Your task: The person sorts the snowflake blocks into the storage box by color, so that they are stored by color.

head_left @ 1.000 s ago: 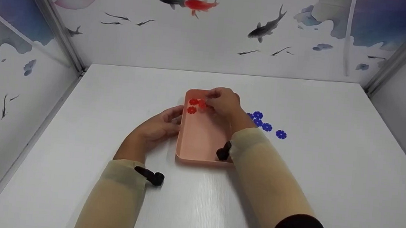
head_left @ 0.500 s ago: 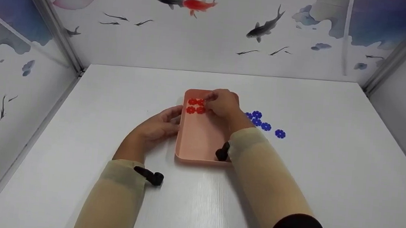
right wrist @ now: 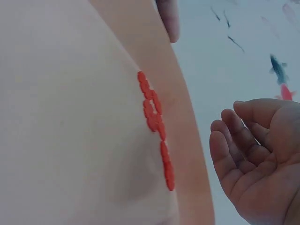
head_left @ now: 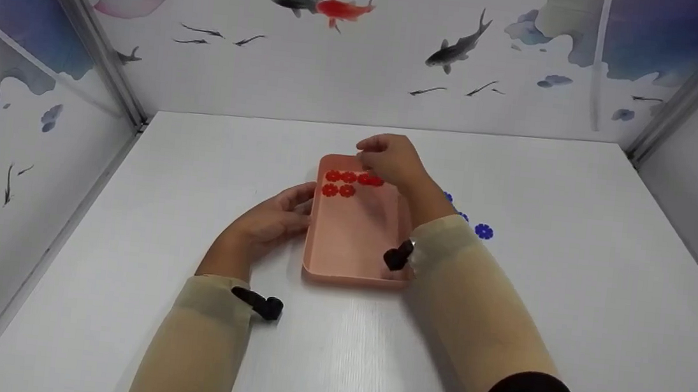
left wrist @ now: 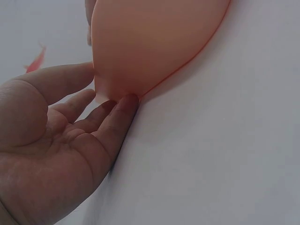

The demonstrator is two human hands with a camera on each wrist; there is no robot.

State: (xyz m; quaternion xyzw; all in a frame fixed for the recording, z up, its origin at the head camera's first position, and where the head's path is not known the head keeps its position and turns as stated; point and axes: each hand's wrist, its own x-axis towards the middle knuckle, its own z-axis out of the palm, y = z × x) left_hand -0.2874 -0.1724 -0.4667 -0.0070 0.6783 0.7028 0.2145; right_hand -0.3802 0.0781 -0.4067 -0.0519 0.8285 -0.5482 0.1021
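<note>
A pink rectangular tray [head_left: 353, 248] lies on the white table. Flower-shaped red plastic pieces [head_left: 349, 177] lie in its far part, several in a row along the far end and two below that row at the left. My left hand [head_left: 273, 217] touches the tray's left side, its fingertips and thumb against the outer wall in the left wrist view. Above the tray's far right corner is my right hand [head_left: 394, 160], its fingers loosely bent. Nothing shows between those fingers in the right wrist view, where the right hand [right wrist: 262, 159] is apart from the tray wall [right wrist: 187, 136].
Flower-shaped blue pieces [head_left: 484, 231] lie on the table right of the tray, some of them hidden behind my right forearm. White panels [head_left: 359, 88] printed with fish stand at the back and both sides of the table [head_left: 129, 213].
My right hand has let go of red pieces at the right end of the far row and lifted up and away from them. The left hand stays on the tray's side.
</note>
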